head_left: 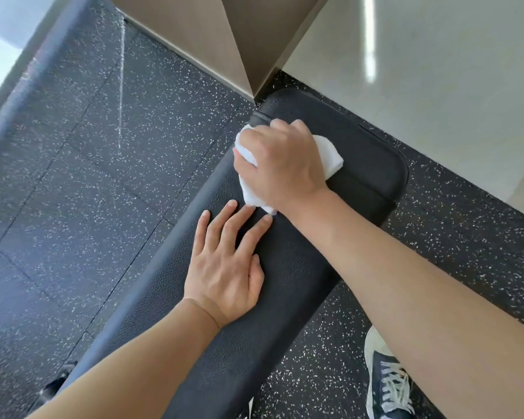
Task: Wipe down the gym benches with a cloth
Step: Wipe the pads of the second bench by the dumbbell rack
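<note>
1. I see the white cloth (330,157) bunched on the far end of the black padded bench (285,282), near its rounded edge.
2. My right hand (280,164) lies on top of it, fingers curled around the cloth.
3. My left hand (224,267) rests flat on the pad just behind, fingers straight and spread.
4. Speckled dark flooring (103,176) surrounds the bench; a laced sneaker (387,385) stands at its right.
</note>
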Demonstrator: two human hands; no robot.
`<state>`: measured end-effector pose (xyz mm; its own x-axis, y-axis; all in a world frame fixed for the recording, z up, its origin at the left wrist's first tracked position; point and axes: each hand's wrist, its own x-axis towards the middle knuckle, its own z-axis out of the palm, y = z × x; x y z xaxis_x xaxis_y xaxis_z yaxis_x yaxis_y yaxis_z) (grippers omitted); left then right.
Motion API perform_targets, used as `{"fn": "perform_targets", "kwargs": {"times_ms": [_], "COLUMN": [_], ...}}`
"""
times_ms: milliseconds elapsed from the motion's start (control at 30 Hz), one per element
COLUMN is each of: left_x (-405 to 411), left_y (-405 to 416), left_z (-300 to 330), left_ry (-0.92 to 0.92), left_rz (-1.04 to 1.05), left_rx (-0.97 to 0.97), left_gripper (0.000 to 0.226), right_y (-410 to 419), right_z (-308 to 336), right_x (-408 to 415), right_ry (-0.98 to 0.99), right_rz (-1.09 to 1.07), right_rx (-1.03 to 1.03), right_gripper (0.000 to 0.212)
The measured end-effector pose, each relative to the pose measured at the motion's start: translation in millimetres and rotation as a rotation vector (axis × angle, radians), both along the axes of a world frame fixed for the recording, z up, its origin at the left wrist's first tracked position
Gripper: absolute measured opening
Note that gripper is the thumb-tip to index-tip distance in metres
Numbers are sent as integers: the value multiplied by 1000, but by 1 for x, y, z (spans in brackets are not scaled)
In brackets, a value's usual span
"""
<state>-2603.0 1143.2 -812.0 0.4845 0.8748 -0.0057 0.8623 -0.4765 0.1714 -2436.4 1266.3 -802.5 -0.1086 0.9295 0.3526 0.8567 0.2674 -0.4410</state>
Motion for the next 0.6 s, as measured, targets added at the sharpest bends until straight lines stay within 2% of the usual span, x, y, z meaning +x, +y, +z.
{"fn": "perform_targets", "kwargs": {"times_ms": [167, 267, 467, 600], "left_x": [1, 0, -1, 0], "left_y": [-1, 1, -1, -1], "left_z": [2, 2, 2, 3], "left_ry": [-26, -40, -61, -58], "left_rz": [3, -3, -4, -2], "left_rx": [-14, -6, -9, -20], "left_gripper": [62, 61, 60, 60], "right_y": [-95, -150, -236, -244], "right_z": [-12, -18, -11, -3], "right_x": [41, 45, -34, -52], "right_ry": [-13, 43, 262, 338], "right_rz": [-169, -329, -598, -623], "right_rx": [89, 71, -78, -102], "right_gripper": [37, 37, 33, 36]}}
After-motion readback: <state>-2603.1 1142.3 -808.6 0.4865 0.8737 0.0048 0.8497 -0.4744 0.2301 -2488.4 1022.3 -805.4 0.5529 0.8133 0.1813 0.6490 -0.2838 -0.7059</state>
